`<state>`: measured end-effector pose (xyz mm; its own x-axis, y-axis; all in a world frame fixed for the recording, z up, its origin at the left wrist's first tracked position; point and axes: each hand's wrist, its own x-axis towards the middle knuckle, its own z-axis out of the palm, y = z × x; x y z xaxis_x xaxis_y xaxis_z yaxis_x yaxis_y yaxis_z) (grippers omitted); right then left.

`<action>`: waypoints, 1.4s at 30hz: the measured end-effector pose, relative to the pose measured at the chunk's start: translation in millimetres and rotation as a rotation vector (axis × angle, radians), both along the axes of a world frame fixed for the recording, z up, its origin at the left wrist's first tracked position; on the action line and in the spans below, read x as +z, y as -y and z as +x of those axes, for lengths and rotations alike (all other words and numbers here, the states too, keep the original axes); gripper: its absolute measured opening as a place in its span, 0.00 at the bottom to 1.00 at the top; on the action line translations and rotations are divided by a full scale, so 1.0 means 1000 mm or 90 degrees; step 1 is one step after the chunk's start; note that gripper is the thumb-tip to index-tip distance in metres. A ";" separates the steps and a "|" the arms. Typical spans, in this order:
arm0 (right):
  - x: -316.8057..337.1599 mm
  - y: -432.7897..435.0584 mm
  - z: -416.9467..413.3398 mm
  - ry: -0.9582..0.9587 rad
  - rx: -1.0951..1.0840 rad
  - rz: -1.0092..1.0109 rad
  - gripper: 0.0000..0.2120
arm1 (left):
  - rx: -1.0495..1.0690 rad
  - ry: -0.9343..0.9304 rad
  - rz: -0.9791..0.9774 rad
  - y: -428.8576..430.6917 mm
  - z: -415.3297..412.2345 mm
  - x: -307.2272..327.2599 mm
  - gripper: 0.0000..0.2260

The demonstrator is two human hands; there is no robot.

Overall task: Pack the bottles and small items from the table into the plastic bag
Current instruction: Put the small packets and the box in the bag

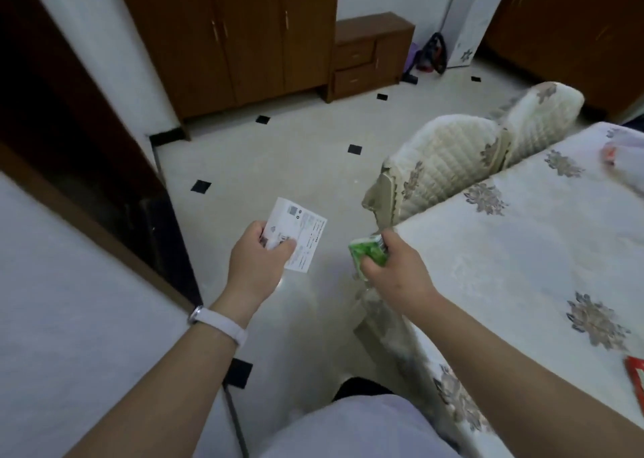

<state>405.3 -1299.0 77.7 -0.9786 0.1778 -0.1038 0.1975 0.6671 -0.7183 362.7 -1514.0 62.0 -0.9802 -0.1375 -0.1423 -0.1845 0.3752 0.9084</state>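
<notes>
My left hand grips a white printed paper slip over the floor, left of the table. My right hand is closed around a small green packet at the table's near-left corner. The table has a cream cloth with a flower pattern and fills the right side. At its far right edge lies a whitish plastic bag with something orange at its left end, partly cut off by the frame. A red item shows at the right edge of the table.
Two chairs with quilted cream covers stand at the table's far side. A brown wardrobe and a low drawer unit line the back wall. A dark doorway is at left. The tiled floor lies between.
</notes>
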 end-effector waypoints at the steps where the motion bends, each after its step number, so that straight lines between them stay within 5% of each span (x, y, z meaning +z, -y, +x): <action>1: -0.003 0.004 -0.013 0.003 0.004 -0.013 0.05 | 0.012 0.005 0.007 0.003 -0.009 -0.001 0.07; 16: -0.008 0.027 -0.319 -0.046 0.097 -0.170 0.06 | 0.121 0.015 -0.043 0.026 -0.238 0.040 0.10; 26: -0.002 -0.026 -0.427 -0.035 0.021 -0.170 0.06 | 0.063 -0.022 -0.019 -0.021 -0.380 0.032 0.10; 42: 0.011 -0.051 -0.667 -0.048 -0.137 0.013 0.06 | -0.095 -0.033 0.075 -0.038 -0.674 0.009 0.08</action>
